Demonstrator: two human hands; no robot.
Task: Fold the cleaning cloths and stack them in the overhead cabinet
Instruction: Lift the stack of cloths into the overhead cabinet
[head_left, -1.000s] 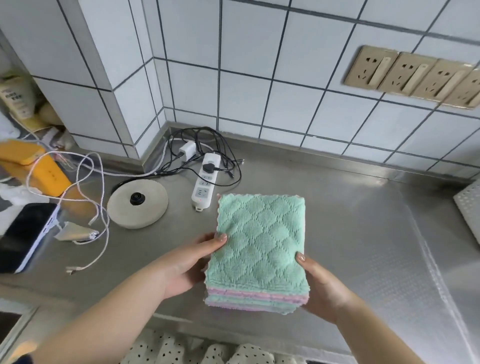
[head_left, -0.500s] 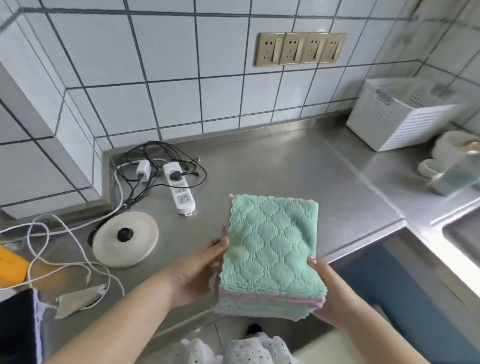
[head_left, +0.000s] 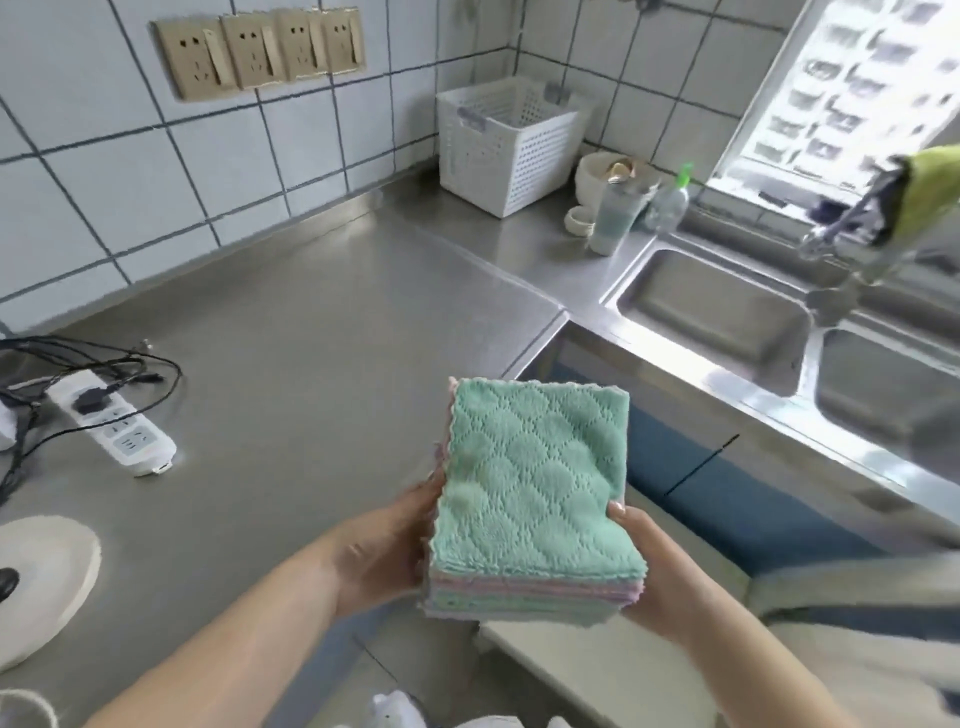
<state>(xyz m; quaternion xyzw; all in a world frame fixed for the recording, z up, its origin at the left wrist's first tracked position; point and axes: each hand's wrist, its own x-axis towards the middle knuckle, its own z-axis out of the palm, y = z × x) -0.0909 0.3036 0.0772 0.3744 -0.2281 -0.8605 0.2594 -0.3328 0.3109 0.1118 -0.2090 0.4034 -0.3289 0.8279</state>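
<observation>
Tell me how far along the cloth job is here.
Folding looks done: the cloth stack sits squared, green on top. The left hand and right hand grip its sides, clear of the steel counter. Shelving it remains; no overhead cabinet is in view.

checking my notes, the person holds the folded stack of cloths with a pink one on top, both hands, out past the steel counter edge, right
Not quite: the top cloth is green, not pink. In the head view the folded stack of quilted microfibre cloths has a mint green cloth on top, with pink layers showing only along its edges. The rest stands: the left hand and right hand hold it out past the edge of the stainless steel counter.
</observation>
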